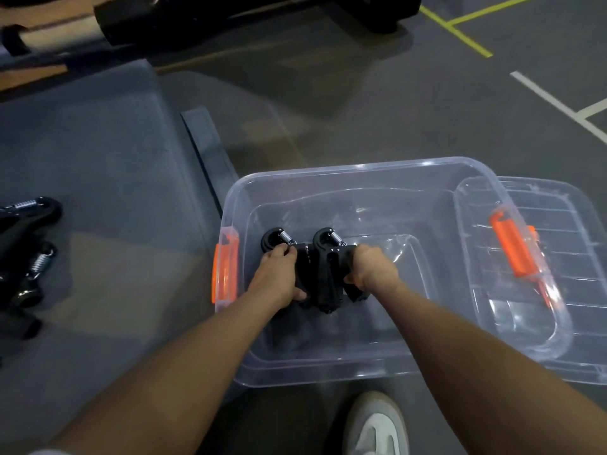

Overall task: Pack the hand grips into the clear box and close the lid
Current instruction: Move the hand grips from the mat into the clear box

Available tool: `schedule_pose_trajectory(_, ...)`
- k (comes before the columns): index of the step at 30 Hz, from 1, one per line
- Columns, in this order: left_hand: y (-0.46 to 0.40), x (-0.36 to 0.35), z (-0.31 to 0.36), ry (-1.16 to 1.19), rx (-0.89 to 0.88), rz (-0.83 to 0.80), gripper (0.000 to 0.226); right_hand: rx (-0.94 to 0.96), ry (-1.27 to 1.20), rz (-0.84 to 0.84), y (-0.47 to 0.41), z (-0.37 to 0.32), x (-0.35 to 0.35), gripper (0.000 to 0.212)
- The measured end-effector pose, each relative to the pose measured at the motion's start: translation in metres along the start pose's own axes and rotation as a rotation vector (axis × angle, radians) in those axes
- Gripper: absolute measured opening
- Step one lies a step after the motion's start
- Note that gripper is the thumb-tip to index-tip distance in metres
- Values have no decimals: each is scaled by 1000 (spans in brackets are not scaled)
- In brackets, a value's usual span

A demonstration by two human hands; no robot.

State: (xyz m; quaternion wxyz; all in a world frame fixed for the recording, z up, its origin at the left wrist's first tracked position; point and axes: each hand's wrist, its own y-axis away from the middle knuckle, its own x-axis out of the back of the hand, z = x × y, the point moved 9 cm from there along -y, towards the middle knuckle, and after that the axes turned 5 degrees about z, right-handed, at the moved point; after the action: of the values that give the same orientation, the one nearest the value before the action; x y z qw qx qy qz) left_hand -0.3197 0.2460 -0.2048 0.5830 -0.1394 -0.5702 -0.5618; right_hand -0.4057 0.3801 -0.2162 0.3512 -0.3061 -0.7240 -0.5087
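Observation:
The clear box [371, 174] stands open on the floor, with an orange latch [225, 272] on its left end. Both my hands are inside it. My left hand [277, 277] grips a black hand grip [272, 239] with a silver spring. My right hand [372, 270] grips a second black hand grip [328, 274], pressed side by side against the first. The clear lid [538, 267] with an orange latch lies at the box's right end, partly leaning over its rim. Several more hand grips [28, 254] lie on the grey mat at the far left.
A grey mat [98, 165] covers the floor left of the box. My shoe [377, 425] is just in front of the box. Dark gym equipment [230, 21] stands at the back. Yellow and white lines [558, 103] mark the floor at the right.

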Motion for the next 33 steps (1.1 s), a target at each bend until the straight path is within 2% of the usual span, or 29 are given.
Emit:
schedule_pose_trajectory(3,6,12,3,26,-6,10,72,43,-107,70,6,-14,21,23)
schedule_pose_trajectory(5,13,37,8,59,-30,107,48,96,-212,133,14,-34,44,23)
schedule_pose_trajectory(7,26,71,10,91,-63,221,38,150,-304,192,26,-61,69,27)
schedule_pose_trajectory(10,56,127,-8,120,-59,365,36,282,-369,234,48,-119,97,30)
schedule_pose_trajectory(14,109,185,-72,95,47,514,38,444,-278,199,86,-211,106,36)
schedule_pose_trajectory(21,194,221,-217,116,289,556,41,582,-182,66,139,-352,50,41)
schedule_pose_trajectory(24,222,221,-275,134,383,561,41,600,-216,-9,151,-399,13,40)
schedule_pose_trajectory(27,237,215,-324,163,450,566,41,583,-276,-53,156,-434,-17,29)
schedule_pose_trajectory(32,229,211,-372,219,486,590,41,453,-387,-92,141,-464,-51,16)
schedule_pose_trajectory(33,224,211,-378,233,484,597,40,420,-417,-102,135,-469,-58,19)
